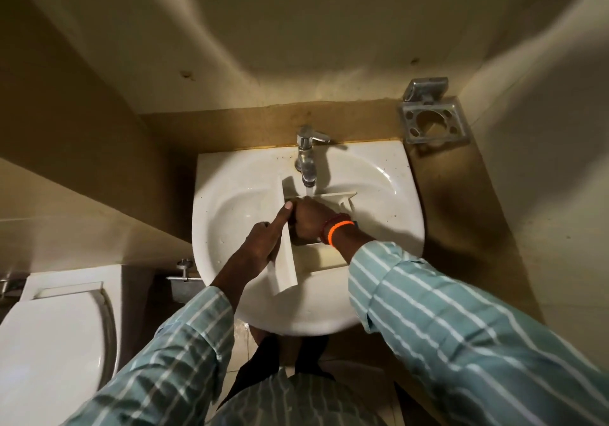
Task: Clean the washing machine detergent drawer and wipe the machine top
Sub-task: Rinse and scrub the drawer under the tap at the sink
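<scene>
The white detergent drawer [286, 265] lies across the white sink basin [230, 208], its front panel toward me on the left. My left hand [268, 237] grips that front panel, thumb stretched along its top edge. My right hand [309, 219] is inside the drawer's compartments, fingers curled down out of sight; whether it holds anything is hidden. Water runs from the chrome tap [307, 155] onto the drawer just beyond my right hand. The washing machine is not in view.
A metal toothbrush holder [435, 119] is fixed to the wall at the right of the sink. A white toilet [56, 343] stands at the lower left. Beige walls close in on both sides. My feet show below the basin.
</scene>
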